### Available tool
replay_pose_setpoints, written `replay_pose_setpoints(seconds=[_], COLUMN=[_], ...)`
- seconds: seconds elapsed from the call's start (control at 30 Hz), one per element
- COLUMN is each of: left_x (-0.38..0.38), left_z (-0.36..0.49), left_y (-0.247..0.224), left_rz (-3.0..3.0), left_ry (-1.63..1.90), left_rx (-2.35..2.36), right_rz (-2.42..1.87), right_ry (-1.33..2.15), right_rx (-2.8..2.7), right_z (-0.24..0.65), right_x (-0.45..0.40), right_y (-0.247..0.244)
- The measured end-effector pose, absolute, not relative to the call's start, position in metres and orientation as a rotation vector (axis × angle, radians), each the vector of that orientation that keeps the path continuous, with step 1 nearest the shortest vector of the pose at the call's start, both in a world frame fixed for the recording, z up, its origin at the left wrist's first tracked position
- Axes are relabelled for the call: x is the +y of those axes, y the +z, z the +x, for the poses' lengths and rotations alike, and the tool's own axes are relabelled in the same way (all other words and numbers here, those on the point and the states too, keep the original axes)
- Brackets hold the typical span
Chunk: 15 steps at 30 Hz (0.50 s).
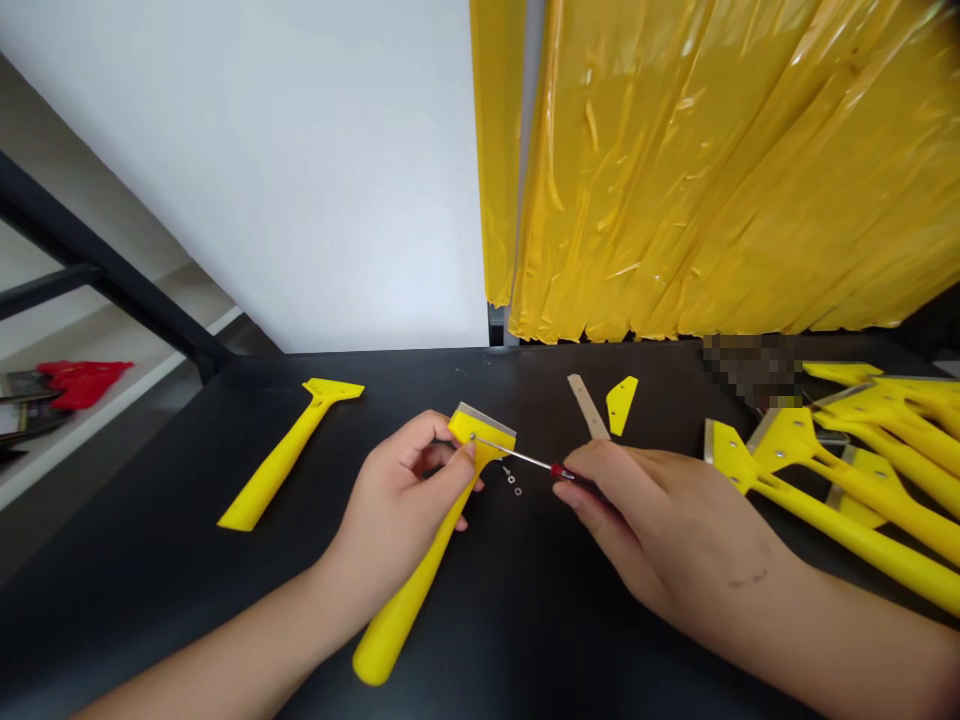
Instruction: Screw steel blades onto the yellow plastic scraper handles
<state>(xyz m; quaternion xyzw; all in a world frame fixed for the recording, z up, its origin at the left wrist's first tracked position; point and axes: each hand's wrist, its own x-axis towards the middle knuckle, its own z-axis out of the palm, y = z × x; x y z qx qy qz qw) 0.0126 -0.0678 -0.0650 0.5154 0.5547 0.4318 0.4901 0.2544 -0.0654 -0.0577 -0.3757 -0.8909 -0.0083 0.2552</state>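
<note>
My left hand [409, 510] is closed around the head end of a yellow scraper [401, 605], whose metal blade edge faces away from me. In my right hand [667, 520] is a screwdriver [564, 473] with a red handle and thin shaft. Its tip touches a screw [472, 437] on the scraper head, near my left thumb. Beside the head lie small metal hardware pieces, among them a washer [517, 491]. Just beyond my right hand are a flat metal blade [586, 405] and a loose yellow plate with holes [622, 404].
Another yellow scraper handle [289, 460] lies on the black table [187, 620] at left. Several yellow scrapers [847, 520] are piled at right. A white panel [322, 180] and yellow plastic sheeting [712, 180] stand behind. Red items [86, 383] sit on the left shelf.
</note>
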Motion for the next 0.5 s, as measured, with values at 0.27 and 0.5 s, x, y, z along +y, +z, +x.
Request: replay_pose_setpoints(seconds=[0.27, 0.5], left_x=[-0.071, -0.072], left_z=[0.014, 0.013], left_y=[-0.064, -0.065], left_rz=[1.229, 1.24], left_ry=[1.114, 1.134], left_rx=[1.325, 1.315], right_rz=[-0.842, -0.868], right_ry=[-0.294, -0.199], right_rx=[-2.248, -2.316], right_z=[0.256, 0.251], right_x=[-0.052, -0.059], right_y=[-0.066, -0.063])
